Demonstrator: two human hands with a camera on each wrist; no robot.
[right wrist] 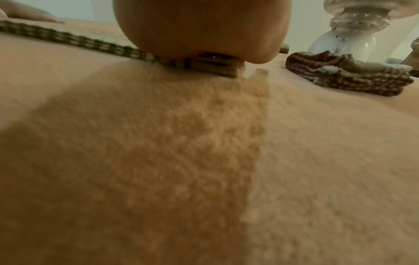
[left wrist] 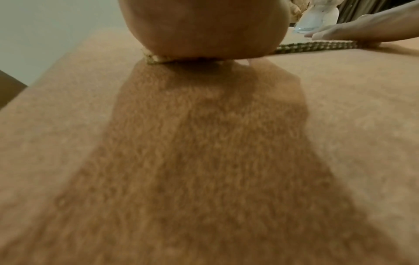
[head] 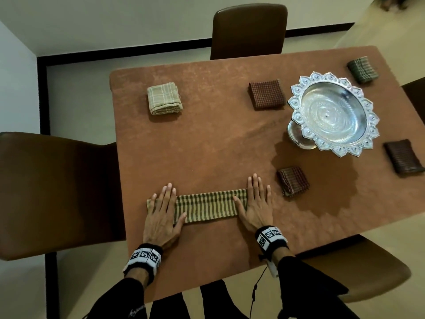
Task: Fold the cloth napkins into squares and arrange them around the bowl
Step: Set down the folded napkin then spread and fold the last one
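A green-and-cream striped napkin (head: 207, 206) lies folded into a long strip near the table's front edge. My left hand (head: 164, 203) presses flat on its left end, fingers straight. My right hand (head: 257, 201) presses flat on its right end the same way. The wrist views show each palm (left wrist: 204, 26) (right wrist: 199, 26) resting on the strip's edge (left wrist: 317, 47) (right wrist: 68, 38). A silver pedestal bowl (head: 333, 113) stands at the right. Around it lie folded squares: red checked (head: 266, 94), green (head: 363, 69), dark brown (head: 403, 156) and brown striped (head: 292, 180).
A cream plaid folded napkin (head: 164, 99) lies alone at the far left of the brown table (head: 218, 139). Brown chairs stand at the far side (head: 248, 31), the left (head: 53, 192) and the near right (head: 358, 272).
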